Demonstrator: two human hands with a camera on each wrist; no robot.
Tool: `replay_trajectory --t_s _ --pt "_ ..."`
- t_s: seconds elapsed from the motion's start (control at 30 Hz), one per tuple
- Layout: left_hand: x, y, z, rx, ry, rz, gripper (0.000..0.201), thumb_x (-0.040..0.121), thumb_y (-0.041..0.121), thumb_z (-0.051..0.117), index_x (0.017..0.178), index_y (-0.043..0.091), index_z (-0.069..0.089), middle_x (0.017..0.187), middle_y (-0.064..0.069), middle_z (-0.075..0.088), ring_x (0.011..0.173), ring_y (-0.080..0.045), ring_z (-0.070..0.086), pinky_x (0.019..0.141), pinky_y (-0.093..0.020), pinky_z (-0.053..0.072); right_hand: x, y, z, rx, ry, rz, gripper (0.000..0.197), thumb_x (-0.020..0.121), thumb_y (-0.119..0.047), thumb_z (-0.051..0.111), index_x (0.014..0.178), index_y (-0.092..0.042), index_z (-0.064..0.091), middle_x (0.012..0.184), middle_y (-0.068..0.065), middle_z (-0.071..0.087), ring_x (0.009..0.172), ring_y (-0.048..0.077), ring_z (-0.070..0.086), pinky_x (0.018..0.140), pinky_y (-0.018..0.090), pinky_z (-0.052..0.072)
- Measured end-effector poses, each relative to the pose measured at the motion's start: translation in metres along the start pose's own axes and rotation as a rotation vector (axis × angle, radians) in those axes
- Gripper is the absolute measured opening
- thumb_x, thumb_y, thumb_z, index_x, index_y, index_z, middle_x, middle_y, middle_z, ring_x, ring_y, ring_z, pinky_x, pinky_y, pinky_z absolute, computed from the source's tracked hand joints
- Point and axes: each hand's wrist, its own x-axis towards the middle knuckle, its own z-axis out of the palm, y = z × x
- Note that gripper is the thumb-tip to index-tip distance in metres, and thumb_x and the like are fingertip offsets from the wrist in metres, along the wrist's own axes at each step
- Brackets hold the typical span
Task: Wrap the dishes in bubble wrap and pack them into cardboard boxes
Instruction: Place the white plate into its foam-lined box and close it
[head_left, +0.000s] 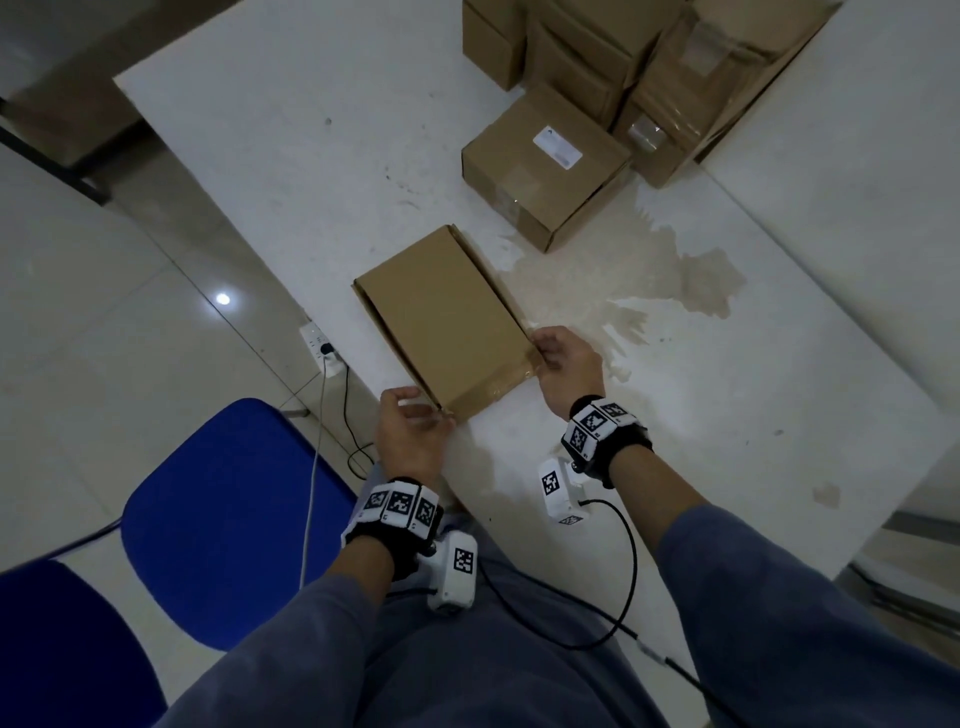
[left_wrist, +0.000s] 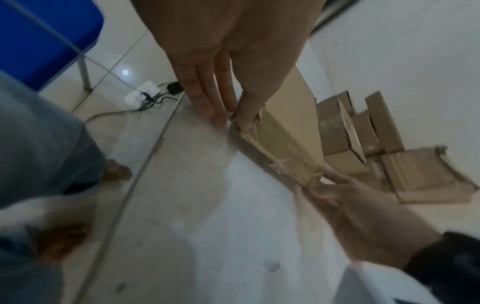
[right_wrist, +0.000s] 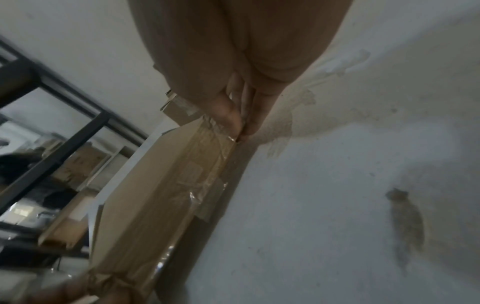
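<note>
A flattened brown cardboard box (head_left: 447, 317) lies on the white table (head_left: 311, 156), with clear tape across its near end. My left hand (head_left: 415, 415) pinches the box's near left corner; in the left wrist view the thumb (left_wrist: 246, 121) lies on the cardboard (left_wrist: 293, 115) and the fingers (left_wrist: 218, 115) are beside it. My right hand (head_left: 556, 358) pinches the near right corner at the taped edge, seen close as thumb and fingers (right_wrist: 233, 123) on the box (right_wrist: 161, 185). No dishes or bubble wrap show in any view.
A closed box with a white label (head_left: 545, 166) sits behind the flat one, and several stacked cardboard boxes (head_left: 597, 62) stand at the back right. A brownish stain (head_left: 649, 280) marks the table. A blue chair (head_left: 223, 519) and a power strip (head_left: 322, 348) are on the floor at left.
</note>
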Motion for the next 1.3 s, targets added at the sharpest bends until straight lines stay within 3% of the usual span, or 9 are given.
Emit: replay_trajectory --t_s 0.07,0.17,0.3,0.5,0.9,1.0,1.1,1.2,1.3 --pt "0.006 0.003 -0.002 -0.025 -0.028 0.023 0.059 0.079 -0.003 0.073 0.122 0.028 0.045 0.113 -0.006 0.06 0.089 -0.016 0.062 0.068 -0.02 0.056 0.004 -0.001 -0.001 -0.1 -0.042 -0.039 0.021 0.09 0.006 0.06 0.107 -0.006 0.065 0.088 -0.002 0.065 0.073 -0.005 0.064 0.075 0.014 0.053" --pt "0.013 0.004 -0.004 0.206 -0.11 0.183 0.089 0.078 0.007 0.074 0.142 0.044 0.024 0.134 -0.001 0.052 0.109 -0.02 0.059 0.086 -0.037 0.056 0.01 -0.002 -0.002 -0.392 -0.191 -0.147 0.05 0.088 0.009 0.054 0.128 -0.022 0.054 0.107 0.005 0.062 0.093 0.018 0.063 0.088 0.035 0.055" --pt "0.022 0.006 -0.006 0.517 -0.157 0.289 0.109 0.075 0.023 0.08 0.154 0.03 0.006 0.154 -0.003 0.035 0.134 -0.024 0.042 0.11 -0.038 0.04 0.014 -0.009 -0.003 -0.713 -0.323 -0.286 0.071 0.086 0.01 0.051 0.145 -0.027 0.035 0.115 0.012 0.058 0.1 0.031 0.058 0.088 0.042 0.051" --pt "0.044 0.022 -0.023 0.647 -0.172 0.356 0.106 0.076 0.03 0.08 0.152 0.035 0.007 0.128 -0.01 0.061 0.104 -0.03 0.063 0.083 -0.045 0.056 0.021 -0.017 -0.004 -0.859 -0.41 -0.36 0.092 0.083 0.007 0.057 0.151 -0.034 0.01 0.1 0.007 0.056 0.082 0.027 0.057 0.072 0.039 0.052" --pt "0.086 0.033 -0.042 0.97 -0.292 0.741 0.099 0.059 0.035 0.093 0.141 0.004 0.046 0.091 -0.016 0.072 0.059 -0.029 0.066 0.047 -0.034 0.054 0.036 -0.036 0.003 -1.027 -0.503 -0.392 0.061 0.084 0.004 0.054 0.126 -0.024 0.02 0.093 0.013 0.057 0.071 0.028 0.047 0.059 0.036 0.041" --pt "0.085 0.035 -0.04 0.987 -0.278 0.71 0.096 0.067 0.035 0.088 0.146 0.006 0.041 0.102 -0.016 0.071 0.069 -0.031 0.068 0.055 -0.036 0.055 0.039 -0.038 0.005 -1.054 -0.464 -0.385 0.061 0.085 -0.001 0.058 0.125 -0.027 0.021 0.094 0.011 0.06 0.071 0.028 0.05 0.06 0.036 0.041" --pt "0.083 0.039 -0.04 0.972 -0.323 0.618 0.089 0.082 0.037 0.077 0.153 0.015 0.028 0.11 -0.01 0.069 0.086 -0.031 0.067 0.07 -0.037 0.054 0.04 -0.042 0.006 -1.03 -0.38 -0.346 0.067 0.08 0.005 0.055 0.131 -0.029 0.028 0.095 0.009 0.058 0.08 0.032 0.058 0.067 0.04 0.049" --pt "0.091 0.048 -0.05 0.996 -0.387 0.689 0.07 0.087 0.028 0.07 0.149 0.026 0.036 0.104 -0.004 0.068 0.09 -0.025 0.065 0.071 -0.038 0.056 0.037 -0.049 0.009 -0.898 -0.304 -0.239 0.079 0.075 0.006 0.053 0.139 -0.034 0.033 0.115 0.008 0.047 0.101 0.031 0.05 0.083 0.041 0.047" --pt "0.116 0.067 -0.057 1.023 -0.383 0.913 0.07 0.073 0.014 0.081 0.135 0.023 0.05 0.102 -0.004 0.06 0.089 -0.024 0.058 0.066 -0.038 0.054 0.032 -0.066 0.018 -0.819 -0.292 -0.101 0.083 0.074 -0.037 0.073 0.145 -0.032 0.029 0.144 0.007 0.028 0.129 0.031 0.034 0.105 0.043 0.035"
